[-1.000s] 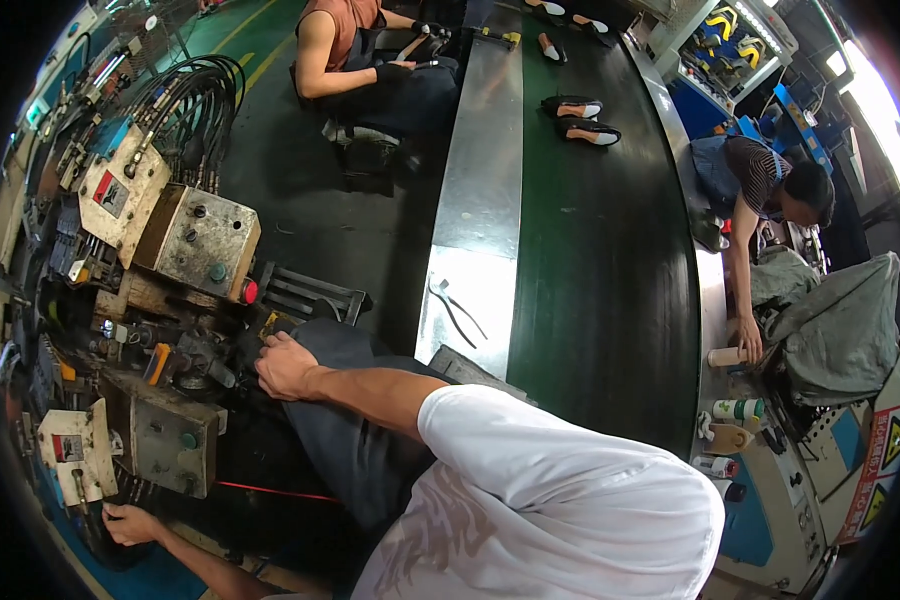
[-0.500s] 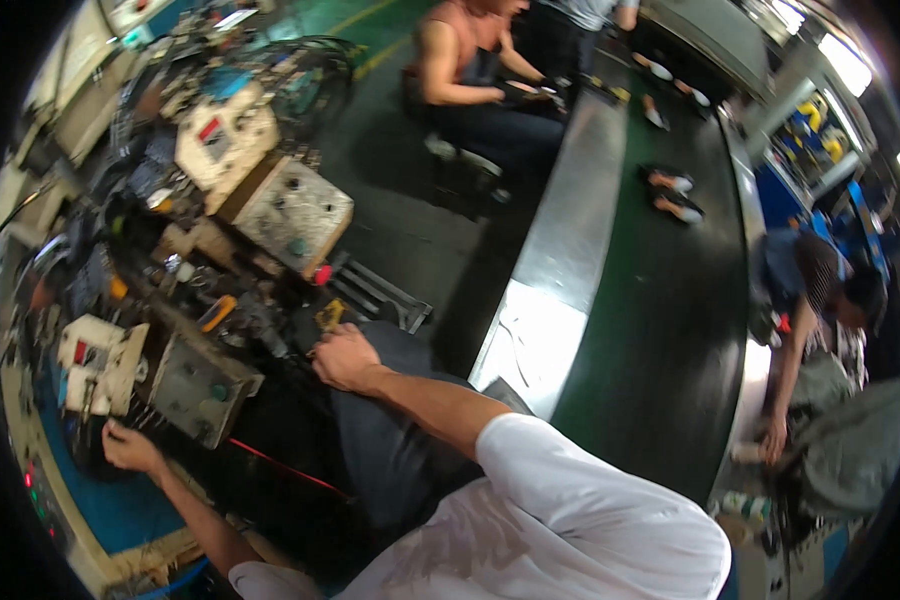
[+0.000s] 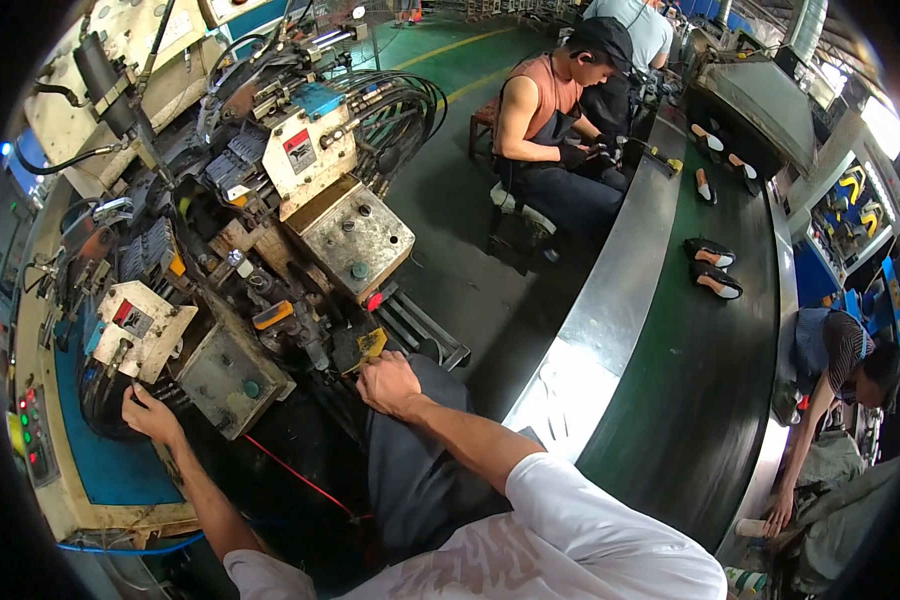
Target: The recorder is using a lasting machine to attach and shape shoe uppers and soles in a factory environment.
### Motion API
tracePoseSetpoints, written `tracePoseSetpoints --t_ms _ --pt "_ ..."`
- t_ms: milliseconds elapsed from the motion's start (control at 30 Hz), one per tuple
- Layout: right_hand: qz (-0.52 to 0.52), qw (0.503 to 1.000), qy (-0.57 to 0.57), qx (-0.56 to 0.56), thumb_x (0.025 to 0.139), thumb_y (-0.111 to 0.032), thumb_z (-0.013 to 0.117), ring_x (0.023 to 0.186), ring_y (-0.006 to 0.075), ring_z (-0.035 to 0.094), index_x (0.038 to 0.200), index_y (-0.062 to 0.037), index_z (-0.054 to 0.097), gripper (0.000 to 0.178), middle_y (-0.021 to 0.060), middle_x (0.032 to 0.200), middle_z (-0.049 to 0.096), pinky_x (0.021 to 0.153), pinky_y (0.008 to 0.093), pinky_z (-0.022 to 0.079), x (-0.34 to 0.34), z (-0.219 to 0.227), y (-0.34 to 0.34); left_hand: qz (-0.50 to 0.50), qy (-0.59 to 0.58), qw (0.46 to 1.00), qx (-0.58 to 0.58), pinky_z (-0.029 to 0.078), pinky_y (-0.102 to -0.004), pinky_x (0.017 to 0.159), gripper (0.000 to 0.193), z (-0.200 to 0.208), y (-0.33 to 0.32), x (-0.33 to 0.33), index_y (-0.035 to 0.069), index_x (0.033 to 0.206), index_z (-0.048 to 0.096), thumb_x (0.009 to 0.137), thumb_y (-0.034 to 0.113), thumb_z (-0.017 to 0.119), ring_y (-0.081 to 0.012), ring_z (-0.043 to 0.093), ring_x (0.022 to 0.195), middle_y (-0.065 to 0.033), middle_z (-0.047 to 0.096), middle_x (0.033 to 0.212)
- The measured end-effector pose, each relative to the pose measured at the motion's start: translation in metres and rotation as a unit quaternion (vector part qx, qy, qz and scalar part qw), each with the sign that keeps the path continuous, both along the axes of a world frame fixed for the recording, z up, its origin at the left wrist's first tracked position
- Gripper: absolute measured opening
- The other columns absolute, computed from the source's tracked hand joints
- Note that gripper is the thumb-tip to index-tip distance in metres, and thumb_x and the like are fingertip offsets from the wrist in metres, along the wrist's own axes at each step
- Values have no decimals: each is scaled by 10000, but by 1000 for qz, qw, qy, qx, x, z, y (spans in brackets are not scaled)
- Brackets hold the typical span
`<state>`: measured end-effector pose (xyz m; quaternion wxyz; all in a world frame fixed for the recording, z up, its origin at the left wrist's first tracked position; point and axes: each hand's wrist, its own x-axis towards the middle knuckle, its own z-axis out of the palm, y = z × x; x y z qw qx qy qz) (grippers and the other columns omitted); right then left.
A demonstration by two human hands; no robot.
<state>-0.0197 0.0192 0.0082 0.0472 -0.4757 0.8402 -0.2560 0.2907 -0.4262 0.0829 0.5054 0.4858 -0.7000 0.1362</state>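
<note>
Below the white shirt, a dark apron (image 3: 410, 465) covers the lap. Left hand (image 3: 152, 415) raised, palm side toward the machine; thumb and fingertips drawn close together at a small metal fitting (image 3: 128, 368) under a cream plate (image 3: 140, 325). Whether they pinch it, cannot tell. The fitting lies just beyond the fingertips, or touching them. Black hoses (image 3: 98, 400) curve down beside that hand; the arm probably reaches in low to stay clear of them.

Right hand (image 3: 388, 384) curled, knuckles up, at a dark block with a yellow edge (image 3: 372, 344) — fingers hide their undersides, so a grip cannot be confirmed. Block lies just past the knuckles. Likely a resting or steadying hold.

Between the hands, a worn metal box (image 3: 225, 375) with a green button (image 3: 251, 388), set facing the worker, presumably for easy reach.

Farther: metal ledge (image 3: 610, 320), then dark conveyor belt (image 3: 660, 410) carrying black shoes (image 3: 715, 282), two side by side. Beyond the ledge, a seated co-worker (image 3: 545, 105) in an orange sleeveless top works with gloved hands.
</note>
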Motion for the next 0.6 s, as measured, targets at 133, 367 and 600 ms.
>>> tracePoseSetpoints --t_ms 133,367,600 --pt "-13 1000 3 -6 983 -310 654 1072 326 698 904 -58 798 300 122 977 779 992 452 499 -5 -1 6 -11 21 1000 4 464 -526 1033 436 -1 11 -13 63 1364 679 1133 429 622 -413 574 1219 -190 642 1304" --pt "-8 1000 9 -15 986 -307 648 1048 346 703 899 -43 797 315 147 977 775 965 457 517 0 0 -2 -18 29 999 20 450 -519 1061 432 4 9 -6 57 1379 666 1137 412 618 -397 559 1250 -191 625 1362" --pt "-2 1000 18 -15 978 -306 652 1030 352 713 885 -27 789 324 164 974 770 946 467 527 -3 -5 -3 -22 31 999 27 436 -553 1058 424 0 12 -6 48 1404 639 1166 394 574 -390 516 1280 -184 593 1388"
